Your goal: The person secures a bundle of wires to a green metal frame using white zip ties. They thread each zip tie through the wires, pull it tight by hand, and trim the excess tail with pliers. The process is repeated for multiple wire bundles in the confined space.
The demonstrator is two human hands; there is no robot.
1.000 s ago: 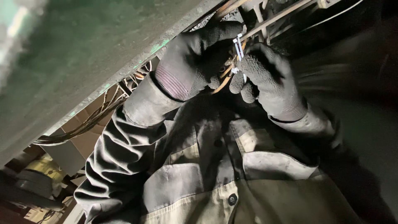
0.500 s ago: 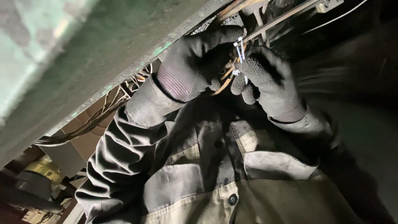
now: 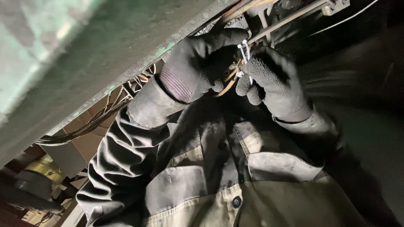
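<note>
— What's over on the far left, up under that machine?

— A painted green metal beam [image 3: 84,63] slanting up to the right, chipped along its lower edge. Below it a bundle of thin wires [image 3: 90,122] trails out along the edge, and there's some yellowish machinery [image 3: 38,172] low in the corner, too blurred to name.

— And the hands?

— Both gloved, dark knit, raised overhead. The left hand [image 3: 200,63] comes first: its fingers are curled closed around the brownish wires [image 3: 227,84] where they pass beneath the beam, thumb side toward the other hand. It's clenched on that bundle, pinning it.

— Where's the tie?

— The white zip tie [image 3: 244,52] sits right between the two hands, looped round the wires just beside the left hand's fingertips. Its free tail stands nearly upright, running up and down, crossing the wires, which run slantwise along the metal bar [image 3: 286,19] above.

— So which hand has it?

— The right hand [image 3: 269,82]. Its fingers are pinched on the tie's tail, with the loop just left of its fingertips and slightly above the knuckles. It's the nearer hand to the tail; the left is nearer the loop and the wires.

— Anything further right?

— Only darkness and the sleeve of the grey work jacket [image 3: 219,168] dropping away below.
</note>
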